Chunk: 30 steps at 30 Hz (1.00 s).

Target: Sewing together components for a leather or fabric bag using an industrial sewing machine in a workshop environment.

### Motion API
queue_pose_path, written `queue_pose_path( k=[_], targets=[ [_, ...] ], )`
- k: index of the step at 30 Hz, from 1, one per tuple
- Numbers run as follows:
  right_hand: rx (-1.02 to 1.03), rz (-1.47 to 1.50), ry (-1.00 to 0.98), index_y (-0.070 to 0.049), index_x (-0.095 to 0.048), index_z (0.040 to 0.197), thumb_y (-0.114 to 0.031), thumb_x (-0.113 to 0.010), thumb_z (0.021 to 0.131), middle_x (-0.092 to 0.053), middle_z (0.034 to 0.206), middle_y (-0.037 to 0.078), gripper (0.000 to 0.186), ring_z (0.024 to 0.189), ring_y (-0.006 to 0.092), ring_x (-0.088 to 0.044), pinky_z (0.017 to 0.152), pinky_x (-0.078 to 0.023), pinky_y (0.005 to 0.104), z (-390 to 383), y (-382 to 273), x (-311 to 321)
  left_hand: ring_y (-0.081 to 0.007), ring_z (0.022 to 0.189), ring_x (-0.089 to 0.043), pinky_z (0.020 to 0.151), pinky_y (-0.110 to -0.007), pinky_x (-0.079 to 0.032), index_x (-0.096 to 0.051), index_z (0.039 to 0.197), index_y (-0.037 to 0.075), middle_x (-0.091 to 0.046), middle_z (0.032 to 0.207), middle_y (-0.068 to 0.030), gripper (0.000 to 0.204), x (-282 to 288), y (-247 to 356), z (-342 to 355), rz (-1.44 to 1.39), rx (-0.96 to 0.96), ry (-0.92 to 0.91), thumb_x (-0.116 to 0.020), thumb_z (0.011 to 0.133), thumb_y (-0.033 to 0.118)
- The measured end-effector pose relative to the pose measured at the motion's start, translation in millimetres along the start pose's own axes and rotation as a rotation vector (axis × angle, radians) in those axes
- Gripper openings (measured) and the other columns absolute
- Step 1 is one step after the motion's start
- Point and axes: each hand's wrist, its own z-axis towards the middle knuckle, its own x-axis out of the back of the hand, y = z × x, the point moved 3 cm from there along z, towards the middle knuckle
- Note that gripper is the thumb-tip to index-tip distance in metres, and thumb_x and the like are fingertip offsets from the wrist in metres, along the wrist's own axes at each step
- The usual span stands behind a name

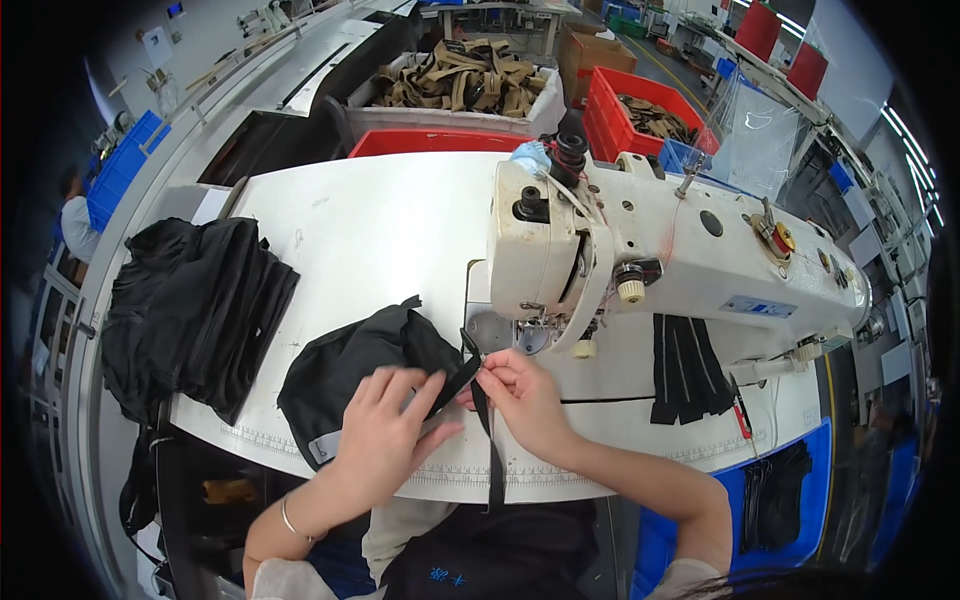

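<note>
A black fabric piece (350,355) lies bunched on the white table, left of the sewing machine's needle area. My left hand (390,425) rests over its near right side with fingers apart. My right hand (522,402) is closed in a pinch on a narrow black strip (495,455), just in front of the presser foot. One end of the strip hangs down past the table's front edge. The white sewing machine (545,250) stands right behind my right hand, and its presser foot area (530,328) has no fabric under it that I can make out.
A tall stack of black fabric pieces (190,310) stands at the left. Several black strips (688,370) and red-handled scissors (742,412) lie at the right. Behind the table are a white bin (545,105) of brown-black straps and a red crate (610,95). A blue bin (815,480) stands front right.
</note>
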Motion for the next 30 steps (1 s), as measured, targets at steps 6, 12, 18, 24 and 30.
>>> queue_pose_path(
  k=[6, 12, 18, 24, 30],
  targets=[
    [-0.033, 0.115, -0.096, 0.001, -0.046, 0.106, -0.004, -0.045, 0.096, -0.065, 0.094, 0.013, 0.011, 0.082, 0.0157, -0.065, 0.075, -0.052, 0.0254, -9, -5, 3, -0.0196, 0.081, -0.061, 0.066, -0.031, -0.047, -0.054, 0.105, 0.001, -0.062, 0.094, -0.0147, 0.034, -11, -30, 62, -0.859, -0.005, -0.248, -0.071, 0.079, 0.015],
    [0.02, -0.192, -0.296, 0.0, -0.055, 0.108, -0.003, -0.051, 0.092, -0.064, 0.095, 0.009, 0.017, 0.087, 0.0171, -0.065, 0.076, -0.052, 0.0281, -32, -11, 20, -0.0161, 0.068, -0.06, 0.061, -0.029, -0.046, -0.053, 0.1, 0.0, -0.061, 0.074, -0.0121, 0.015, -22, -37, 71, -0.935, 0.039, -0.394, -0.06, 0.087, 0.003],
    [1.236, -1.664, -0.292, 0.001, -0.062, 0.1, -0.011, -0.06, 0.071, -0.061, 0.1, 0.009, 0.031, 0.09, 0.0184, -0.059, 0.073, -0.052, 0.0298, -33, -26, 15, -0.0274, 0.072, -0.059, 0.069, -0.036, -0.046, -0.055, 0.094, -0.002, -0.056, 0.081, -0.0148, 0.012, -34, -38, 95, -0.82, 0.023, -0.377, -0.059, 0.082, -0.001],
    [1.061, -1.622, -0.182, 0.003, -0.061, 0.105, -0.011, -0.057, 0.071, -0.059, 0.105, 0.01, 0.037, 0.093, 0.0199, -0.058, 0.069, -0.052, 0.0314, -5, -26, 47, -0.0362, 0.113, -0.046, 0.097, -0.042, -0.036, -0.056, 0.11, 0.0, -0.054, 0.114, -0.0185, 0.04, -65, -54, 131, -0.869, -0.14, -0.001, -0.067, 0.072, 0.005],
    [1.279, -2.184, -0.475, -0.002, -0.061, 0.113, -0.013, -0.053, 0.08, -0.062, 0.107, 0.012, 0.036, 0.093, 0.0211, -0.06, 0.084, -0.049, 0.0331, -19, -24, 68, -0.0324, 0.111, -0.048, 0.095, -0.04, -0.039, -0.056, 0.112, 0.001, -0.055, 0.116, -0.0166, 0.04, -66, -45, 142, -1.098, -0.061, -0.068, -0.068, 0.073, 0.005]
  ],
)
